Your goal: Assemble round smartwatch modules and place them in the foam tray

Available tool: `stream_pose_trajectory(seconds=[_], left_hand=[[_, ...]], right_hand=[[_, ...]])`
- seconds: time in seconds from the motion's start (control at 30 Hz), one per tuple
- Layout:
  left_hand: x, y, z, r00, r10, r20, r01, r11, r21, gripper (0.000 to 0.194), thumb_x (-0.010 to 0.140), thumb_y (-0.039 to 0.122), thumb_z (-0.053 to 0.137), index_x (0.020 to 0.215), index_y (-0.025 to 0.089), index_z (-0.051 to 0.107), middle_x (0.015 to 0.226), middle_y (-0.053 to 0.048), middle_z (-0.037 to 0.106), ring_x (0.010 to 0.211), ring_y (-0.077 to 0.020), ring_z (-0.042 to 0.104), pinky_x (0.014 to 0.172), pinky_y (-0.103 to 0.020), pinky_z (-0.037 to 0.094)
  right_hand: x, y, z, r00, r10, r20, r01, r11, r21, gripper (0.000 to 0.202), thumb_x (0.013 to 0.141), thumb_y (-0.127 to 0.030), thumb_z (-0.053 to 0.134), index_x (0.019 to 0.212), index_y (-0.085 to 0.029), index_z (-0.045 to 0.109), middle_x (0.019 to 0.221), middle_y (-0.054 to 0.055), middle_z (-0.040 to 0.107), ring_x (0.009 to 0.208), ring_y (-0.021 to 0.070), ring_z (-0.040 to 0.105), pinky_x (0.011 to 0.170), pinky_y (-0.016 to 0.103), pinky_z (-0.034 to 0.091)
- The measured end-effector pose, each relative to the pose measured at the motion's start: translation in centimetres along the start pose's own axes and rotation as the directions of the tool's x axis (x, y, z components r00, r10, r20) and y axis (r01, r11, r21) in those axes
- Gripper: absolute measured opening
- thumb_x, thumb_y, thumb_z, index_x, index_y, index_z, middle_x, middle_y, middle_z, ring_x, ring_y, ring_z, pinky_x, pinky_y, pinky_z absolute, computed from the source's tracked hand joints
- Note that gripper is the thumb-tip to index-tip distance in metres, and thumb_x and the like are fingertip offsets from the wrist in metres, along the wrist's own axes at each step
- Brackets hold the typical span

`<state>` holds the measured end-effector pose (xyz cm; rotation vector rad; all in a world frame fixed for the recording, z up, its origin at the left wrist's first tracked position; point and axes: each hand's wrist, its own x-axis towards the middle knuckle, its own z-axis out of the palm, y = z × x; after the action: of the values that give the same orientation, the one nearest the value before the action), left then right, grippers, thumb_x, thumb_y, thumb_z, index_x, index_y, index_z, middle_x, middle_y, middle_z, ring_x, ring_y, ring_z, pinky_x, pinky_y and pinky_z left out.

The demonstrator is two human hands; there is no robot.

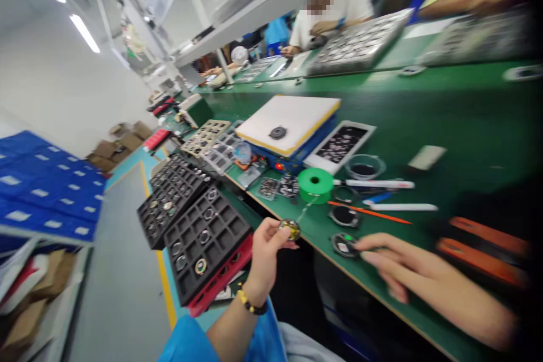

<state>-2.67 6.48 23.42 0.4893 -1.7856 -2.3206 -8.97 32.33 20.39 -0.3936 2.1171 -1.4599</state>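
Observation:
My left hand (268, 243), in front of the table edge, pinches a small round watch part (290, 229) with a yellowish, shiny face. A thin, clear strip seems to run from near it to a roll of green tape (315, 184). Over the green table, my right hand (403, 266) has its thumb and forefinger closed on the rim of a dark round watch case (344, 245). That case bears a green spot and a pale square. Just behind it lies another black watch case (343, 215).
Black foam trays (207, 243) with round parts stand at the left on a red crate (224, 283). A white-topped box (288, 119) carries a dark disc. Orange-handled pliers (483, 251), an orange stick (373, 212) and white pens (399, 207) lie rightward. People sit opposite.

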Motion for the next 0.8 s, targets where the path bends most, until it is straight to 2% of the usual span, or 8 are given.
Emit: stream_pose_trajectory(seconds=[0.1, 0.17, 0.23, 0.3, 0.37, 0.47, 0.63, 0.8], left_hand=[[-1.0, 0.1, 0.7, 0.995, -0.022, 0.093, 0.02, 0.999, 0.027, 0.032, 0.082, 0.041, 0.085, 0.086, 0.016, 0.066, 0.084, -0.001, 0.067, 0.076, -0.012, 0.063, 0.069, -0.023, 0.06], [-1.2, 0.0, 1.2, 0.988, -0.037, 0.148, 0.03, 0.999, 0.046, 0.031, 0.083, 0.041, 0.084, 0.086, 0.016, 0.065, 0.083, -0.001, 0.065, 0.076, -0.0119, 0.061, 0.068, -0.023, 0.06], [-1.2, -0.2, 1.7, 0.982, -0.045, 0.183, 0.034, 0.997, 0.064, 0.031, 0.084, 0.041, 0.083, 0.085, 0.016, 0.065, 0.083, 0.0, 0.065, 0.075, -0.0118, 0.061, 0.067, -0.023, 0.06], [-1.3, -0.4, 2.1, 0.977, -0.055, 0.206, 0.039, 0.996, 0.081, 0.03, 0.085, 0.041, 0.083, 0.086, 0.016, 0.065, 0.082, 0.0, 0.064, 0.075, -0.0116, 0.06, 0.068, -0.023, 0.06], [-1.4, -0.6, 2.4, 0.972, -0.072, 0.225, 0.053, 0.994, 0.09, 0.03, 0.086, 0.041, 0.082, 0.086, 0.016, 0.064, 0.082, 0.0, 0.064, 0.074, -0.0114, 0.06, 0.067, -0.023, 0.059], [-1.6, -1.1, 2.8, 0.965, -0.105, 0.238, 0.084, 0.992, 0.098, 0.031, 0.085, 0.041, 0.083, 0.085, 0.016, 0.064, 0.081, 0.001, 0.063, 0.072, -0.011, 0.06, 0.067, -0.023, 0.06], [-2.0, -1.5, 3.6, 0.966, -0.138, 0.218, 0.126, 0.99, 0.069, 0.036, 0.081, 0.042, 0.086, 0.083, 0.016, 0.062, 0.077, 0.001, 0.064, 0.067, -0.0108, 0.062, 0.064, -0.024, 0.06], [-2.0, -1.4, 4.4, 0.963, -0.126, 0.237, 0.114, 0.991, 0.064, 0.046, 0.074, 0.05, 0.09, 0.081, 0.015, 0.062, 0.072, 0.001, 0.065, 0.061, -0.0112, 0.063, 0.062, -0.025, 0.058]], right_hand=[[-1.3, -2.7, 0.4, 0.977, 0.01, 0.213, -0.008, 1.0, -0.012, 0.064, 0.097, -0.065, 0.055, 0.142, -0.019, 0.056, 0.06, -0.003, 0.058, 0.056, 0.0151, 0.056, 0.06, 0.026, 0.043], [-1.7, -3.5, 0.5, 0.966, -0.003, 0.259, 0.006, 1.0, -0.008, 0.056, 0.098, -0.061, 0.057, 0.135, -0.019, 0.064, 0.06, -0.003, 0.06, 0.052, 0.0128, 0.053, 0.054, 0.024, 0.039], [-1.8, -3.7, 0.3, 0.971, -0.021, 0.239, 0.021, 1.0, 0.004, 0.046, 0.099, -0.06, 0.059, 0.113, -0.019, 0.074, 0.058, -0.003, 0.06, 0.051, 0.0115, 0.052, 0.054, 0.023, 0.039], [-1.9, -3.7, 0.1, 0.985, -0.066, 0.158, 0.056, 0.996, 0.071, 0.043, 0.099, -0.059, 0.061, 0.097, -0.019, 0.075, 0.065, 0.0, 0.068, 0.06, 0.0127, 0.06, 0.063, 0.024, 0.046], [-1.9, -3.7, -0.1, 0.991, -0.118, 0.064, 0.102, 0.97, 0.22, 0.042, 0.099, -0.059, 0.062, 0.097, -0.019, 0.071, 0.092, 0.005, 0.078, 0.087, 0.0173, 0.071, 0.082, 0.027, 0.054], [-1.9, -3.8, 0.0, 0.991, -0.129, 0.017, 0.106, 0.873, 0.476, 0.045, 0.097, -0.064, 0.062, 0.099, -0.019, 0.063, 0.126, 0.011, 0.074, 0.121, 0.0237, 0.069, 0.102, 0.037, 0.056], [-1.5, -3.7, 0.3, 0.998, -0.058, 0.025, 0.029, 0.766, 0.642, 0.055, 0.087, -0.072, 0.071, 0.093, -0.02, 0.055, 0.106, 0.011, 0.079, 0.107, 0.0252, 0.075, 0.105, 0.045, 0.059], [-0.7, -2.3, 0.5, 0.999, 0.014, -0.041, 0.016, 0.764, 0.644, 0.055, 0.082, -0.072, 0.076, 0.091, -0.02, 0.059, 0.092, 0.008, 0.078, 0.098, 0.0244, 0.077, 0.099, 0.038, 0.064]])
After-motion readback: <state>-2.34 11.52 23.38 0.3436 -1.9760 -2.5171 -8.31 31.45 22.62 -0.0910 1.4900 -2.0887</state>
